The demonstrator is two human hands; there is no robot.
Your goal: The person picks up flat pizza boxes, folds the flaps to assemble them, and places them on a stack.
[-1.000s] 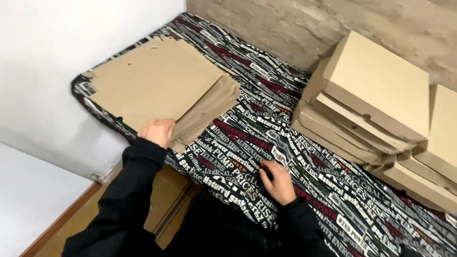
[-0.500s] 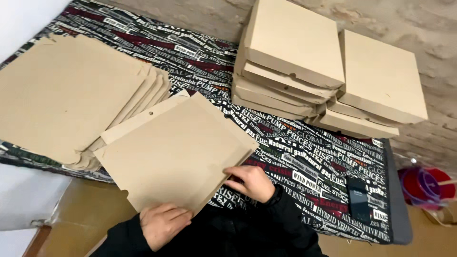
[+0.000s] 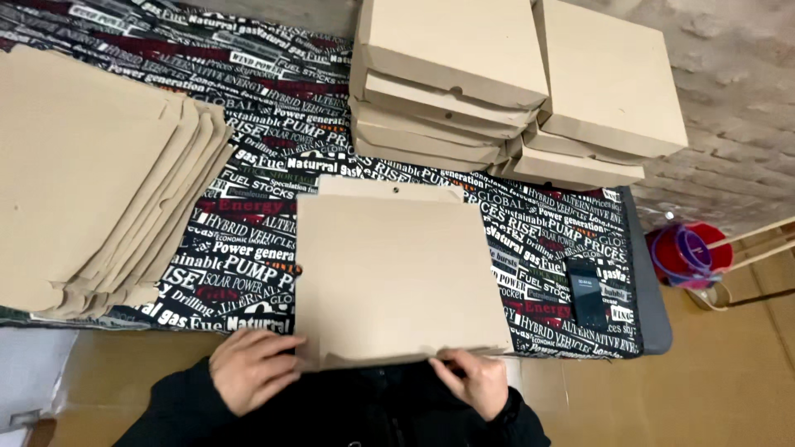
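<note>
Since the earlier frame, one blank [image 3: 397, 277] has been turned square and drawn to the near edge of the table [image 3: 654, 331], in front of the person. Its near edge is pinched by the left hand [image 3: 248, 368] at one corner and the right hand [image 3: 472, 381] near the other. That edge overhangs the table, so the blank could be bent crookedly or torn at its notches if it is pulled unevenly. The phone [image 3: 588, 291] near the right edge could be knocked off by a wide swing.
</note>
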